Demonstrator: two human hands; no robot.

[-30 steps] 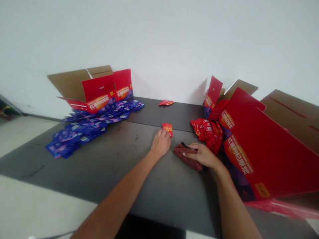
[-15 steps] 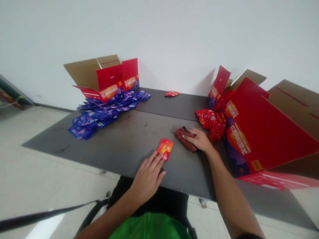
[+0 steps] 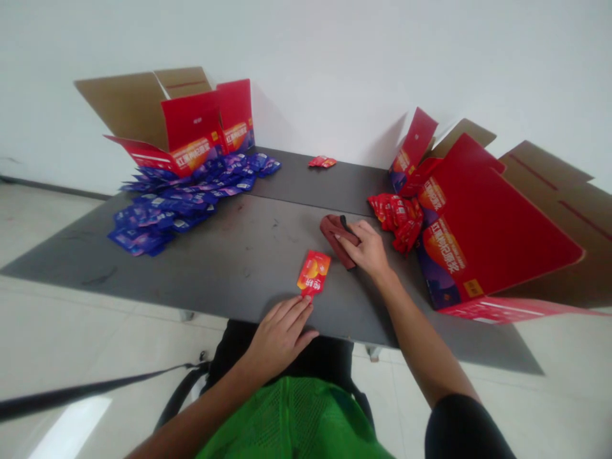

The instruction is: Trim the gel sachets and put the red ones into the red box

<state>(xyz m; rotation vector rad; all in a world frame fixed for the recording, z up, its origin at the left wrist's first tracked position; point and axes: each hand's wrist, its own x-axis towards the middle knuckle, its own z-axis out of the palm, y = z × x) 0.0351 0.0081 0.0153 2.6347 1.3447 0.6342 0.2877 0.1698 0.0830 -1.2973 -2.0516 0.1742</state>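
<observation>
Blue foil sachets [image 3: 162,213] are lying heaped at the upper left of the frame, spilling across a dark grey table [image 3: 215,274] from the foot of an opened cardboard carton [image 3: 191,121] printed in red. A black strap [image 3: 86,392] is running across the lower left, above the pale floor [image 3: 62,319] beyond the table's near edge. At lower centre, your left hand [image 3: 280,338] is lying open at that edge, grasping nothing, its fingertips [image 3: 303,312] just at the lower end of a red-and-orange sachet [image 3: 313,273]. That sachet is lying alone and tilted on the bare tabletop, between your two hands. It looks light and flexible, and its glossy film is likely to slip, so a pinch at a sealed end should serve you better than sliding it. Below it, a green mesh vest [image 3: 291,421] is showing at the bottom of the frame. A second red sachet [image 3: 322,162] is lying at the table's far edge, top centre. Your right hand [image 3: 363,248] is resting on a crumpled dark red cloth [image 3: 335,236], its fingers curving over the fabric; this view does not settle whether it is gripping or only pressing. The cloth looks soft and easy to gather by a fold. A heap of red sachets [image 3: 396,220] is piled just to the right, against a red carton [image 3: 492,217] sprawling open at the right of the frame.
</observation>
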